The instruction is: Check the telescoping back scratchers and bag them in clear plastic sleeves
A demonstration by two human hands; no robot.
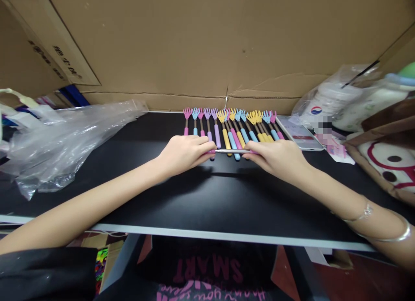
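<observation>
Both hands hold one pink back scratcher by its two ends, its bare metal rod level between them above the black table. My left hand is closed round one pink end, and my right hand is closed round the other. Most of each end is hidden by the fingers. Just beyond the hands lies a row of several small hand-shaped back scratchers in pink, blue, purple and yellow, among them a purple back scratcher and a yellow back scratcher. My hands cover some of their handles.
Clear plastic bags lie on the left of the black table. A phone, a bagged white cup and a brown plush item are at the right. A cardboard wall stands behind.
</observation>
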